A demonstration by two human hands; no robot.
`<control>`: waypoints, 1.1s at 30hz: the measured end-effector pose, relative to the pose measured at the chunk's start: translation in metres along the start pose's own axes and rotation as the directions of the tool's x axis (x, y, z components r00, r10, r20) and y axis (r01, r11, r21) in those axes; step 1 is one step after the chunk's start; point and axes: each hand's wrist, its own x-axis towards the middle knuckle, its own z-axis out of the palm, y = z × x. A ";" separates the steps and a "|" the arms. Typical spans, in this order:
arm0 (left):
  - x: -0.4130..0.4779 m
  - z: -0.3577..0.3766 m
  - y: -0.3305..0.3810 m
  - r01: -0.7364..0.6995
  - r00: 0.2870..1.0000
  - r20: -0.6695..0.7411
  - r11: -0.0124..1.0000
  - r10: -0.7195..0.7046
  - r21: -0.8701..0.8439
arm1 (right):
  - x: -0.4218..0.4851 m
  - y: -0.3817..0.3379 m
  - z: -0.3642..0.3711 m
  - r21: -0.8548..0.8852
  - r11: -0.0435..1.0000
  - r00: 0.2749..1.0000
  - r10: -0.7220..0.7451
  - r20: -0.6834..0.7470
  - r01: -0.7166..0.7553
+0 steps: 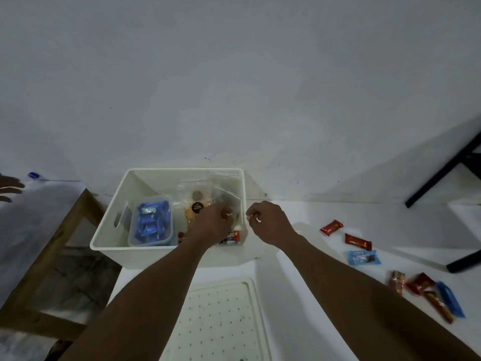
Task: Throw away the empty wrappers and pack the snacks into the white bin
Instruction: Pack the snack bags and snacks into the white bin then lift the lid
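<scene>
Two hands, left (211,225) inside bin (182,171), right (269,222) beside

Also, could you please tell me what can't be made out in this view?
Head view only.
1. Whether the left hand holds anything in the white bin: its back hides the fingers.
2. White specks at the fingertips of the right hand: too small to identify.
3. Print on the red packet on the table: blurred.
4. At the left edge, another person's hand: cut off by the frame.
</scene>
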 end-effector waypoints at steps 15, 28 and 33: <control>-0.093 0.253 0.119 -0.229 0.936 0.329 0.930 0.128 0.289 | -0.203 0.310 -0.115 -0.227 0.755 0.781 0.546 -0.303 -0.615; -0.052 0.355 0.167 -0.207 0.943 0.320 0.917 0.094 0.340 | -0.189 0.408 -0.111 -0.258 0.770 0.809 0.581 -0.093 -0.583; 0.003 0.364 0.180 -0.394 0.893 0.385 0.820 0.234 0.416 | -0.161 0.414 -0.099 -0.354 0.874 0.928 0.370 0.042 -0.332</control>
